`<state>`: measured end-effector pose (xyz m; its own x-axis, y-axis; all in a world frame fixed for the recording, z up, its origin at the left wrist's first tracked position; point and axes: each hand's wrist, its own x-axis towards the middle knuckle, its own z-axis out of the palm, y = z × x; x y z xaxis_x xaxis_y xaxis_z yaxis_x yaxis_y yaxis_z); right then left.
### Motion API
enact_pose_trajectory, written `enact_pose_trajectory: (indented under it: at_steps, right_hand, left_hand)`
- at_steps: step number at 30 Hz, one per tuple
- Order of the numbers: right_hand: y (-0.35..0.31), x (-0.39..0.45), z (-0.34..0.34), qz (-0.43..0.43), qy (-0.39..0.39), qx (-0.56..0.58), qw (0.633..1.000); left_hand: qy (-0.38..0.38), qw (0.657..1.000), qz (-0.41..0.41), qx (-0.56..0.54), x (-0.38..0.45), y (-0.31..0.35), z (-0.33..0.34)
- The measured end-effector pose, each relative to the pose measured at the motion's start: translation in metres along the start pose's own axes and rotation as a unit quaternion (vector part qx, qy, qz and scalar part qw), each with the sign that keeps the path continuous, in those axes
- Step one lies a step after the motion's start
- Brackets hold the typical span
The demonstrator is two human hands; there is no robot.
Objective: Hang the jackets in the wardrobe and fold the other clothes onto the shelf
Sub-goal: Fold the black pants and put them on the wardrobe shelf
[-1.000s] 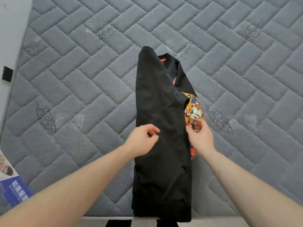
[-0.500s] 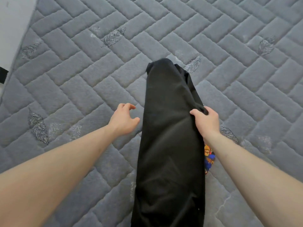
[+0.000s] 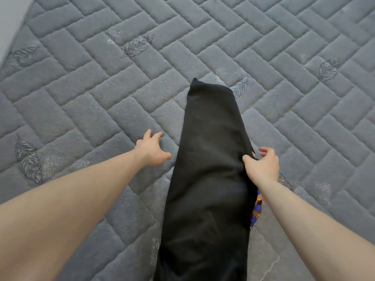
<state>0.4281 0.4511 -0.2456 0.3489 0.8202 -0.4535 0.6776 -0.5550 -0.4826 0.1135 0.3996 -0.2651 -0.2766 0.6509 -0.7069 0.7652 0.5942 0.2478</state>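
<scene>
Black garment [image 3: 209, 169], folded lengthwise into a long narrow strip, lay on the grey quilted mattress [image 3: 101, 98], running away from the person. A strip of multicoloured print [image 3: 257, 209] showed along its right edge. Right hand [image 3: 261, 165] pinched that right edge at mid-length, thumb on the black cloth. Left hand [image 3: 151, 148] was released, fingers spread, holding nothing, just left of the garment and apart from it.
</scene>
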Motion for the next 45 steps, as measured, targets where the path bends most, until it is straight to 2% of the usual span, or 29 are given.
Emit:
enact_pose_trajectory:
  at_steps: [2,4,10,12,16,19,21,24,27,31,33,35,38,40,42,45]
  right_hand:
    - [-0.025,0.007,0.002,-0.066,-0.009,0.000,0.998]
    - [-0.050,0.018,0.010,-0.092,-0.023,0.016,0.995]
    - [-0.093,0.062,0.044,0.004,-0.073,0.150,0.986]
    - [-0.090,0.071,0.057,-0.002,-0.089,0.119,0.989]
    - [-0.086,0.082,0.076,-0.030,-0.064,-0.060,0.996]
    - [-0.104,0.093,0.080,-0.029,-0.063,-0.113,0.991]
    - [-0.115,0.100,0.075,-0.036,-0.085,-0.088,0.992]
    - [-0.117,0.103,0.062,-0.088,-0.131,0.021,0.987]
    - [-0.113,0.088,0.046,-0.148,-0.178,0.126,0.965]
    - [-0.110,0.065,0.033,-0.191,-0.189,0.179,0.946]
    - [-0.107,0.050,0.025,-0.203,-0.193,0.197,0.939]
    - [-0.102,0.035,0.012,-0.227,-0.188,0.201,0.934]
    - [-0.082,0.010,-0.006,-0.251,-0.190,0.178,0.933]
    - [-0.061,-0.012,-0.016,-0.268,-0.205,0.138,0.931]
    - [-0.040,-0.032,-0.024,-0.291,-0.222,0.077,0.927]
    - [-0.015,-0.052,-0.029,-0.334,-0.250,0.012,0.909]
  left_hand:
    - [-0.010,1.000,-0.005,0.027,0.007,0.003,0.002]
    - [-0.019,0.999,-0.014,0.043,0.014,0.008,0.004]
    - [-0.037,0.996,-0.048,0.066,0.030,0.028,0.006]
    - [-0.041,0.996,-0.041,0.070,0.030,0.027,0.013]
    - [-0.021,0.999,-0.025,0.038,0.027,0.018,0.029]
    - [0.001,0.998,-0.021,0.053,0.028,0.017,0.037]
    - [0.018,0.998,-0.022,0.059,0.029,0.019,0.042]
    - [0.025,0.997,-0.026,0.064,0.030,0.021,0.045]
    - [-0.011,0.998,-0.031,0.061,0.034,0.020,0.032]
    - [-0.077,0.993,-0.024,0.087,0.041,0.022,0.005]
    - [-0.086,0.995,-0.024,0.032,0.038,0.018,-0.007]
    - [-0.040,0.995,0.008,-0.094,0.030,0.013,-0.019]
    - [0.097,0.959,0.126,-0.235,-0.004,0.017,-0.034]
    - [0.154,0.929,0.249,-0.227,-0.034,0.030,-0.036]
    - [0.174,0.904,0.360,-0.150,-0.064,0.040,-0.033]
    - [0.170,0.886,0.423,-0.081,-0.094,0.039,-0.019]
